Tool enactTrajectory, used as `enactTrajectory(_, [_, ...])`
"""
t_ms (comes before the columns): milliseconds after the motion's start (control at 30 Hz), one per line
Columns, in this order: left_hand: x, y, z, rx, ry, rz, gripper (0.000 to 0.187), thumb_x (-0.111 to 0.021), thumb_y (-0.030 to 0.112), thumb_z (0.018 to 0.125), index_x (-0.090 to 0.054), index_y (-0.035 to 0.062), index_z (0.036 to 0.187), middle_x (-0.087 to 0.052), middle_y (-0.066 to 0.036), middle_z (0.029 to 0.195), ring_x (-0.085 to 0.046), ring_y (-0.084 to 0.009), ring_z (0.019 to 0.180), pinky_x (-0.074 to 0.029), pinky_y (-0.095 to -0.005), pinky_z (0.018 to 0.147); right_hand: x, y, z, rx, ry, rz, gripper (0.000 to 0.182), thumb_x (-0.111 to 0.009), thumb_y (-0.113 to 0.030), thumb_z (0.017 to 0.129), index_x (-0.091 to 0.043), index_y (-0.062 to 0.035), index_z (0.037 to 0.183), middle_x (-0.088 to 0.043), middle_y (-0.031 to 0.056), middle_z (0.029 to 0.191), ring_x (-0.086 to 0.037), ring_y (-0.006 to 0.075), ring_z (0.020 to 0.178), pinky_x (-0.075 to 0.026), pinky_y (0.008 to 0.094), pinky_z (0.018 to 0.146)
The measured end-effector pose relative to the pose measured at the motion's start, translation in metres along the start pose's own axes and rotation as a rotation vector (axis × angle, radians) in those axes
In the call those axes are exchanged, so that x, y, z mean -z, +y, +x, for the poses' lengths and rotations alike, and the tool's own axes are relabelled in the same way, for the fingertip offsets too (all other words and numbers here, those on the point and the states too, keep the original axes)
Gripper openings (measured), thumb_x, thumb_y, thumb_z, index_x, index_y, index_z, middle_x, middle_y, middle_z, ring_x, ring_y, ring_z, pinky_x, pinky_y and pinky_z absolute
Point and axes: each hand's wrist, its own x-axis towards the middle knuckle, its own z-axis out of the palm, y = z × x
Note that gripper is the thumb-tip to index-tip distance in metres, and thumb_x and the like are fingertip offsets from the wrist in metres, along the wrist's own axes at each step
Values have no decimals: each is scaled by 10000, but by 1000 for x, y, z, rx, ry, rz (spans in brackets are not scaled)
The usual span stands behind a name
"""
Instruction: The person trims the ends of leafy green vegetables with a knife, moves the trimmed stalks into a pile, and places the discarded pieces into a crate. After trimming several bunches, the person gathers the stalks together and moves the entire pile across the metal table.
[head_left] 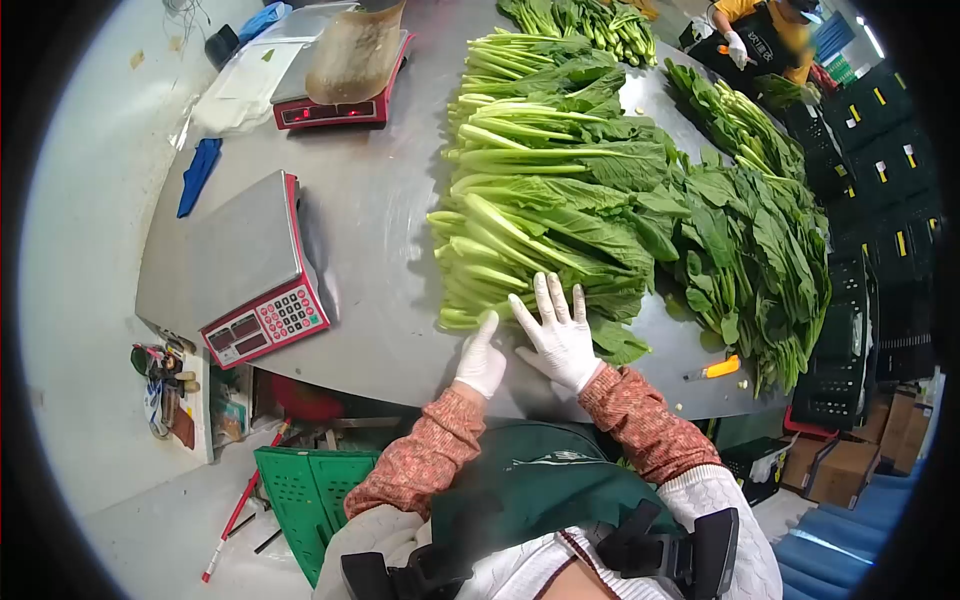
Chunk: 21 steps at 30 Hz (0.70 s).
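Observation:
Several leafy greens with pale green stalks (545,170) lie side by side in a long row on the metal table, leaves to the right. My right hand (560,340), in a white glove, is open with fingers spread over the near end of the row, touching the leaves and stalks. At the near-left corner, by the stalk ends, my gloved left hand (481,362) is turned on edge. One digit points up along the stalks, and its other fingers are largely hidden. It appears open, gripping nothing visible.
Left on the table are a red-edged scale (245,260) and a second scale (335,110) holding a brown sheet. Another leafy pile (750,250) lies right, near an orange-handled knife (715,369). Black crates (880,150) stand beyond; a co-worker (765,40) is at the far right.

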Motion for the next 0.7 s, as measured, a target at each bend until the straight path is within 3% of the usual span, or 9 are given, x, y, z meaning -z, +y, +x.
enactTrajectory(100, [-10, -4, 22, 53, 177, 28, 433, -738, 198, 872, -571, 126, 1266, -623, 4, 1056, -568, -151, 955, -456, -341, 867, -23, 23, 4, -50, -33, -46, 830, -752, -304, 715, -401, -288, 1467, -297, 214, 1541, -300, 368, 1428, -182, 649, 1127])
enactTrajectory(167, [34, -13, 58, 113, 60, -61, 482, -770, 230, 845, -549, 164, 1269, -615, 14, 1051, -562, -140, 904, -427, -334, 816, -46, 36, 11, -63, 45, -45, 871, -781, -254, 679, -403, -316, 1461, -309, 211, 1535, -314, 371, 1416, -196, 670, 1111])
enactTrajectory(233, [-18, -7, 55, 53, 250, 34, 490, -783, 233, 832, -546, 174, 1256, -611, 19, 1038, -559, -134, 879, -417, -330, 780, -49, 46, 22, -107, 21, 5, 900, -796, -234, 660, -397, -330, 1461, -301, 215, 1536, -309, 381, 1415, -183, 672, 1114])
enactTrajectory(267, [-47, -4, 52, -17, 264, 16, 433, -773, 223, 841, -569, 166, 1219, -607, 25, 1016, -552, -126, 861, -411, -322, 741, -53, 54, 27, -98, 40, -5, 911, -801, -261, 659, -387, -341, 1466, -297, 217, 1536, -300, 393, 1417, -153, 675, 1121])
enactTrajectory(300, [-54, -3, 60, -28, 276, 25, 409, -775, 214, 839, -576, 153, 1192, -608, 21, 1011, -549, -123, 866, -405, -324, 703, -58, 62, 35, -51, 59, -162, 777, -770, -483, 663, -523, -263, 1366, -346, 258, 1480, -313, 453, 1376, -141, 692, 1109])
enactTrajectory(500, [-88, 13, 119, -103, 273, 65, 280, -746, 204, 858, -641, 114, 1101, -593, 1, 971, -528, -131, 772, -404, -324, 649, -70, 98, 85, -144, -35, -36, 784, -740, -364, 727, -414, -349, 1440, -349, 234, 1508, -305, 423, 1407, -145, 691, 1100])
enactTrajectory(567, [-94, 18, 144, -99, 304, 70, 244, -726, 196, 872, -657, 108, 1090, -590, 0, 961, -518, -138, 743, -408, -320, 624, -75, 113, 106, -115, 79, -70, 675, -705, -406, 749, -492, -346, 1387, -414, 216, 1450, -392, 402, 1336, -196, 703, 1066])
enactTrajectory(600, [-98, 20, 155, -112, 266, 114, 296, -719, 177, 875, -636, 114, 1152, -615, 0, 999, -555, -150, 773, -420, -317, 602, -83, 123, 116, -104, 149, -88, 647, -696, -411, 756, -511, -346, 1373, -430, 210, 1432, -411, 393, 1315, -212, 704, 1055])
enactTrajectory(700, [-117, 25, 192, -113, 105, 40, 356, -747, 186, 864, -607, 173, 1191, -644, -3, 1137, -594, -209, 1007, -469, -400, 796, -84, 155, 148, -77, 251, -124, 550, -653, -414, 792, -563, -349, 1330, -488, 183, 1340, -471, 371, 1225, -278, 706, 1006])
